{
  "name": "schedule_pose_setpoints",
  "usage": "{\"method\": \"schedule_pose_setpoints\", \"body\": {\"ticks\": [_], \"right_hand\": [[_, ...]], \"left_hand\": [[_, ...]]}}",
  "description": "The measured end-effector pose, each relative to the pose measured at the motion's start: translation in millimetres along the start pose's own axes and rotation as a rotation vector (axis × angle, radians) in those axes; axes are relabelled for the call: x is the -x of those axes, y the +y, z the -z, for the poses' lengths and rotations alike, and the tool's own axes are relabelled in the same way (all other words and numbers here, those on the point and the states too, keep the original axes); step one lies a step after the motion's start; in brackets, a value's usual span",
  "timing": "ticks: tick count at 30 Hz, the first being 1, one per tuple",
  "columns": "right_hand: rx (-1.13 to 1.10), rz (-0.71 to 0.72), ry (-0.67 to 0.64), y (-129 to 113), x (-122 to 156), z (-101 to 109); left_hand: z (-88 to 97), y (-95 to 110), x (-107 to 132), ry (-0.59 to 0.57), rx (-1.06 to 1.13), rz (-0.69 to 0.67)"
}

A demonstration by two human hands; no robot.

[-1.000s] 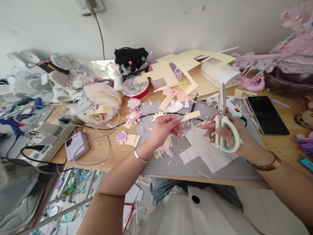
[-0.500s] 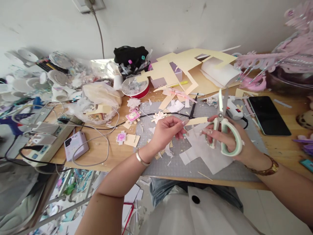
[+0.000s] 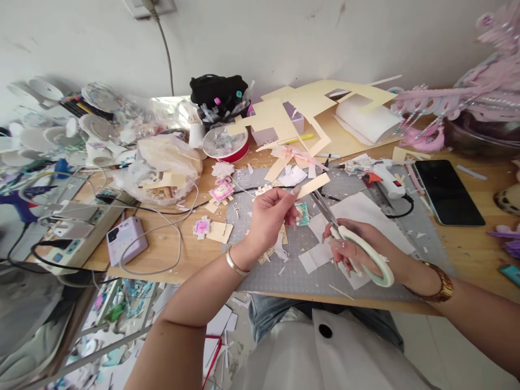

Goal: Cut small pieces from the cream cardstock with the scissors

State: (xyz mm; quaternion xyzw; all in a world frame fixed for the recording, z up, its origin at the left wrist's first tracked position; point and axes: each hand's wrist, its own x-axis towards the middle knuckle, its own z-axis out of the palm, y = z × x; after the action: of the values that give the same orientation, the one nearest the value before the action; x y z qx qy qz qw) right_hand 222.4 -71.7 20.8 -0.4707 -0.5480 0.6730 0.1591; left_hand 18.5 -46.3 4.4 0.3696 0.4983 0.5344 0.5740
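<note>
- Since the earlier frames the right hand (image 3: 357, 252) has dropped from upright to low over the mat, and the scissors (image 3: 349, 238), which pointed up at the wall, now lie tilted with their blades aimed up and left toward the cream strip (image 3: 313, 185). The left hand (image 3: 271, 214) has barely shifted; the strip has tipped so its far end sits higher.
- The left hand's thumb and fingertips are pinched shut on the near end of the cream strip, holding it in the air above the grey cutting mat (image 3: 292, 271).
- The right hand's fingers are curled through the mint-green handle loops of the scissors and closed around them. The blade tips end just below the strip; whether they touch it cannot be told, and the blades look nearly closed.
- Under the right hand lies a white paper sheet (image 3: 361, 214), with small white offcuts scattered on the mat beside it.
- A gold bangle sits on each wrist.
- Beyond the strip, a black cable crosses the mat; a glue gun (image 3: 385, 181) lies to the right of it, and a dark phone (image 3: 449, 190) further right on the wooden table (image 3: 170, 249).
- At the back stand a black pen holder (image 3: 219, 97) and large cream card cut-outs (image 3: 300, 108).
- To the left, well apart, a small lilac device (image 3: 124, 238) rests among grey cords.
</note>
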Motion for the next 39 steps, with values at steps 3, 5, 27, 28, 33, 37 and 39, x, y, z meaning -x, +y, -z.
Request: {"method": "schedule_pose_setpoints", "body": {"ticks": [3, 5, 27, 28, 33, 37, 39], "right_hand": [[0.021, -0.010, -0.008, 0.3, 0.0, -1.3], [0.022, -0.010, -0.022, 0.8, 0.1, -1.6], [-0.127, -0.013, -0.010, 6.4, -1.6, 0.8], [-0.126, -0.013, -0.012, 5.8, -1.3, 0.7], [-0.103, -0.006, 0.005, 2.6, -0.3, 0.1], [-0.081, -0.004, 0.008, 1.2, -0.1, 0.0], [-0.078, 0.006, 0.005, 0.4, 0.1, -0.4]], "left_hand": [[1.2, 0.5, -0.9, 0.028, 0.032, -0.020], [2.2, 1.4, -1.9, 0.044, 0.050, -0.028], [-2.9, -4.7, 5.0, -0.077, -0.013, 0.025], [-2.8, -4.8, 5.1, -0.078, -0.012, 0.025], [-2.4, -5.9, 5.5, -0.067, -0.037, 0.027], [-2.7, -6.5, 5.7, -0.059, -0.039, 0.024], [-2.8, -6.6, 5.6, -0.058, -0.033, 0.022]]}}
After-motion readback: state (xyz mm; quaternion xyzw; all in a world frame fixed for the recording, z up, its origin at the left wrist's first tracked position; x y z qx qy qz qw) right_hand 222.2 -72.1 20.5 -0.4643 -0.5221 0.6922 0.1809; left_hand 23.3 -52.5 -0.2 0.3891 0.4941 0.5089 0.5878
